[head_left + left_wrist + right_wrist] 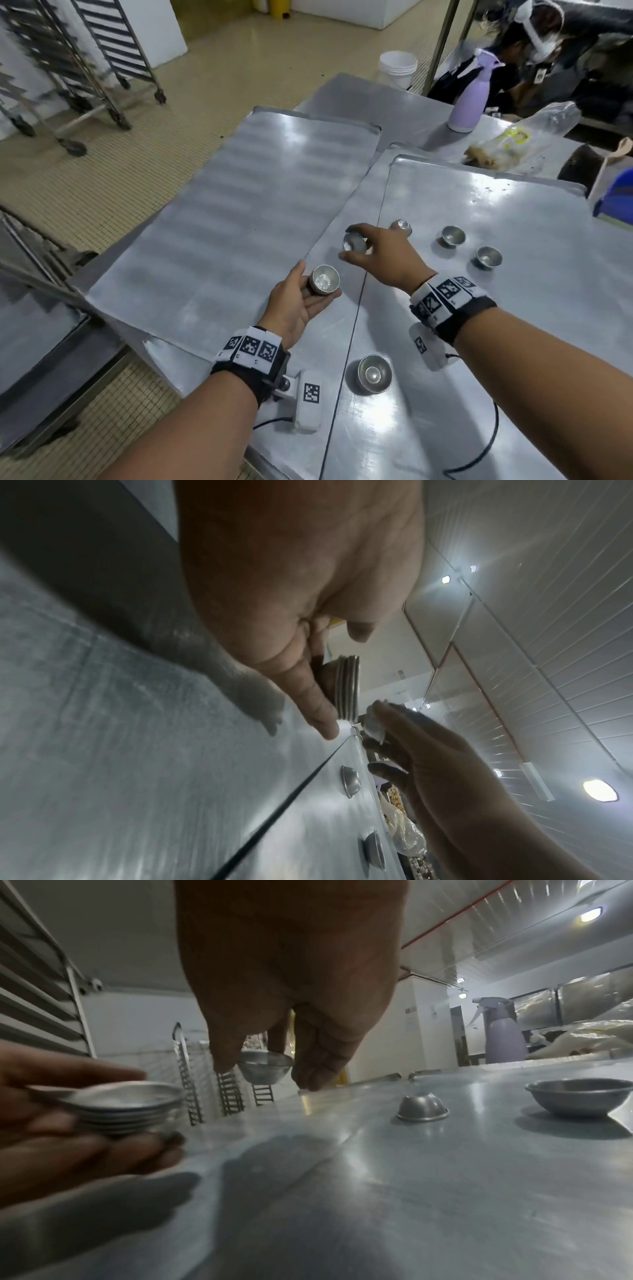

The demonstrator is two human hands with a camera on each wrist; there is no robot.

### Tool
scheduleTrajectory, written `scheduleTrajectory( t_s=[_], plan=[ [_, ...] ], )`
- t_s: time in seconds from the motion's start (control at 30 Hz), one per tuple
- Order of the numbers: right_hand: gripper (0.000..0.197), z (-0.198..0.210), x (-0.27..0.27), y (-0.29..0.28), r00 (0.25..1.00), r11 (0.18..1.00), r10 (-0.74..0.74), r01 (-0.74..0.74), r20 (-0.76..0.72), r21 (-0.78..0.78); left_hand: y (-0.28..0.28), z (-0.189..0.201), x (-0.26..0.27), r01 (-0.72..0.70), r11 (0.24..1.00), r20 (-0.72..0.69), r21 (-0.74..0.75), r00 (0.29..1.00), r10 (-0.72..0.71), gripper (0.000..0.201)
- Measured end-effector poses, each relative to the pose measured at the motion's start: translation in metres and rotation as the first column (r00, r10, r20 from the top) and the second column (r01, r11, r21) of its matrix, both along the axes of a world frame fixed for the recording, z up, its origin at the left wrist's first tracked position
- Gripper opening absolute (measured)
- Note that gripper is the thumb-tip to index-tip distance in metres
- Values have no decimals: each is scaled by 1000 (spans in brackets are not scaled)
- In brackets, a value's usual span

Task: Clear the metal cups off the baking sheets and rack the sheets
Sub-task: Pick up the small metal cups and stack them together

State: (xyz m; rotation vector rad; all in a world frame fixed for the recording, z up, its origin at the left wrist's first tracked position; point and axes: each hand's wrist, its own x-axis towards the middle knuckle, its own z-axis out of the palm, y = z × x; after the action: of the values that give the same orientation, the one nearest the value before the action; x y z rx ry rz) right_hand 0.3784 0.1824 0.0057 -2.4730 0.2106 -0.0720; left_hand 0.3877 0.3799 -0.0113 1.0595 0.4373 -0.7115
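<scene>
Steel table (pixel 349 99) in a tiled kitchen, racks (pixel 102 51) off to the left. Left hand (pixel 294 305) cradles a stack (pixel 324 279) of nested cups, mouths up. Right hand (pixel 383 257) pinches one cup (pixel 355 241) tilted leftward over the sheet (pixel 513 308) (four more sit there, one upside down).

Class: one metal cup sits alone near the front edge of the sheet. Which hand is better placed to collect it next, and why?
Probably the right hand: it pinches a single cup, soon dropped onto the stack filling the left hand. The lone cup lies between both wrists.
</scene>
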Motion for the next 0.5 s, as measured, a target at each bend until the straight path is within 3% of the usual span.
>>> scheduleTrajectory(
  t_s=[0.13,0.3,0.5],
  plan=[
    [61,22,-38,16,996,996,86,-86,-2,-22,-9,19,-13,14,1000,42,-2,999,-14,58],
    [57,36,-73,17,996,996,75,-73,46,-50,-32,47,-39,36,999,143,6,989,-36,35],
    [68,48,-110,-7,997,1000,15,-14,78,-21,-59,62,-67,91,996,194,-17,977,-86,32]
  ],
)
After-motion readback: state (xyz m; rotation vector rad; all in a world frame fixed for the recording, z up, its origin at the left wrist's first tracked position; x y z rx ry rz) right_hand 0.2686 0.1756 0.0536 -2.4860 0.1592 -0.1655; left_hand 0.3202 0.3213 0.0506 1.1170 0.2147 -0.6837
